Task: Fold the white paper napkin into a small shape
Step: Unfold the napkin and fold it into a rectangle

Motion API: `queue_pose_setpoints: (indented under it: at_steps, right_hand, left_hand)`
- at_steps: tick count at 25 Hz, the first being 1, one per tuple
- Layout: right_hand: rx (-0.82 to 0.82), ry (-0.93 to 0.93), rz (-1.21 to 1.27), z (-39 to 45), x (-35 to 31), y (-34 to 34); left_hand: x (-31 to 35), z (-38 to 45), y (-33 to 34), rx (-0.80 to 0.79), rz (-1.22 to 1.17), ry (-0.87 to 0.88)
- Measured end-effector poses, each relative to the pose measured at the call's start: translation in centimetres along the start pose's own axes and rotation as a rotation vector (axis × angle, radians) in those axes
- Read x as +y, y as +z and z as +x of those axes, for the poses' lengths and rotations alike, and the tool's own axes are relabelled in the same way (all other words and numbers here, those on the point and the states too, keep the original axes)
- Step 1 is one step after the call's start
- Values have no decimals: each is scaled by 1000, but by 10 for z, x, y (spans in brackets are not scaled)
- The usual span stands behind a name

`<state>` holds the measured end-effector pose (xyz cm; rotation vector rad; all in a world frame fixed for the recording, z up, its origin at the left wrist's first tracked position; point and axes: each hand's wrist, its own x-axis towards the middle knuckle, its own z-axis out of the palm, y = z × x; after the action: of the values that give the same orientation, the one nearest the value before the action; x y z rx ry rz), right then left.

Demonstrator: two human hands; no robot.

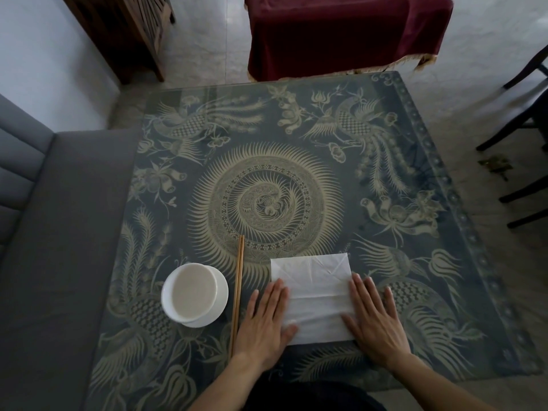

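Two hands lie flat and spread, gripping nothing: the left hand (264, 324) presses the near-left edge of the one white napkin (315, 295), the right hand (374, 321) its right edge. The napkin lies creased on the patterned table (296, 143), near the front edge. Left of it lie two chopsticks (238, 292), then one white bowl (192, 292) on a saucer. Beyond stands a maroon-draped table (341, 34); a grey sofa and dark chair are cut off.

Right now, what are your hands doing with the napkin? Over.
Left hand and right hand open, flat on the napkin's side edges. Napkin flat on the table, creased, not small yet. Chopsticks and bowl off to the left, clear.
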<state>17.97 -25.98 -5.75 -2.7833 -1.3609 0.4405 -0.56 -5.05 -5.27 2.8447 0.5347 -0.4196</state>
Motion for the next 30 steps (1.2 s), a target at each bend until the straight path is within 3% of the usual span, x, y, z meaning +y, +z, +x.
queue_pose_setpoints:
  at_steps: [5,10,14,16,23,30]
  right_hand:
    - [55,-29,31,-1,1,1]
    - [33,-197,17,-14,-3,11]
    - [5,-172,14,-22,-1,15]
    - [-9,-166,10,-23,-2,16]
    - [-11,-143,34,-22,-3,15]
    - [0,-144,66,-22,-2,19]
  left_hand:
    - [1,4,-6,75,-46,21]
    - [-5,48,-42,217,-249,-294]
    - [-18,80,-61,129,-261,-397]
    - [-21,89,-66,108,-228,-358]
    - [14,140,-85,-82,-134,33]
    - [70,175,-85,-115,-110,150]
